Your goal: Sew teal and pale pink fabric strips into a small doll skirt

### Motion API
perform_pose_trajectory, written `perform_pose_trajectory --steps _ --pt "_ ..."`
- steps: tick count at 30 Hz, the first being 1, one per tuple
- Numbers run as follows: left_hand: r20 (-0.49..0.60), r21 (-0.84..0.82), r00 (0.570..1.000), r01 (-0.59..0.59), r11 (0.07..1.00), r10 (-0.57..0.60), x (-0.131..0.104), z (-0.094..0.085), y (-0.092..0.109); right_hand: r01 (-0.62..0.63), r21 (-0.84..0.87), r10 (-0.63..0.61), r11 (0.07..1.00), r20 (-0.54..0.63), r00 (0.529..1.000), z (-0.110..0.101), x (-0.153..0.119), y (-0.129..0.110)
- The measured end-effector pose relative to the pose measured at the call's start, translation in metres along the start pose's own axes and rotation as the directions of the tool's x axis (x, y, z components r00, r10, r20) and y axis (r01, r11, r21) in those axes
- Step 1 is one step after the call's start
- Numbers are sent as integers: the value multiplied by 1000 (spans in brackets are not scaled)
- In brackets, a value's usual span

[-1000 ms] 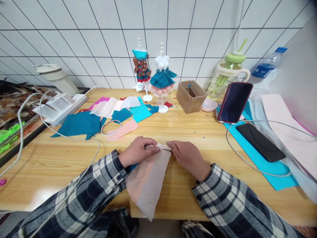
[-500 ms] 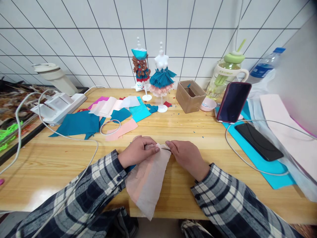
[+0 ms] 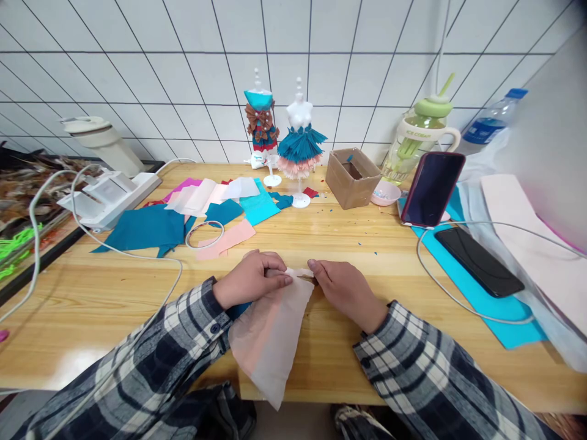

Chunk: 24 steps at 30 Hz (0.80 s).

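Observation:
A sheet of thin, pale, see-through tissue paper (image 3: 275, 348) hangs from my hands past the table's front edge. My left hand (image 3: 252, 281) pinches its top edge between thumb and fingers. Closed on the end of a narrow strip (image 3: 301, 273) along that same edge is my right hand (image 3: 349, 292). The strip is partly parted from the sheet, with a dark slit under it near my right fingertips. Beneath my left wrist some dark blue paper (image 3: 238, 310) shows.
Behind the hands lie blue paper (image 3: 142, 229) and pink paper (image 3: 229, 238). Two small dress forms, one in a layered paper skirt (image 3: 300, 150), stand by a cardboard box (image 3: 353, 177). Right are a propped phone (image 3: 432, 189), a flat phone (image 3: 479, 260) and a cable (image 3: 428, 275).
My left hand has shifted slightly left with the sheet. The strip between my hands shows longer and the slit below it is wider. My right hand has barely moved.

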State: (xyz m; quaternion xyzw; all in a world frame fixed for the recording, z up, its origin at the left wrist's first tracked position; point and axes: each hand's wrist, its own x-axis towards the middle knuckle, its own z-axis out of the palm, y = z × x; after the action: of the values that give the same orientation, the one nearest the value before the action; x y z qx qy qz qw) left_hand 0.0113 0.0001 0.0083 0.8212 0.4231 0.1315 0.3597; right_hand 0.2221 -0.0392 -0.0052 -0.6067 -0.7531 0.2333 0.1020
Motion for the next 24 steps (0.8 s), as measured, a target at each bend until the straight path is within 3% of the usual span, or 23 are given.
perform_pose_trajectory --steps 12,24 --pt "-64 61 997 36 997 -33 1 9 1 10 -16 -10 1000 -7 1000 3 0 -2" --pt "-158 -23 986 48 999 -51 3 13 -1 -4 -22 3 1000 -37 999 6 -3 -11"
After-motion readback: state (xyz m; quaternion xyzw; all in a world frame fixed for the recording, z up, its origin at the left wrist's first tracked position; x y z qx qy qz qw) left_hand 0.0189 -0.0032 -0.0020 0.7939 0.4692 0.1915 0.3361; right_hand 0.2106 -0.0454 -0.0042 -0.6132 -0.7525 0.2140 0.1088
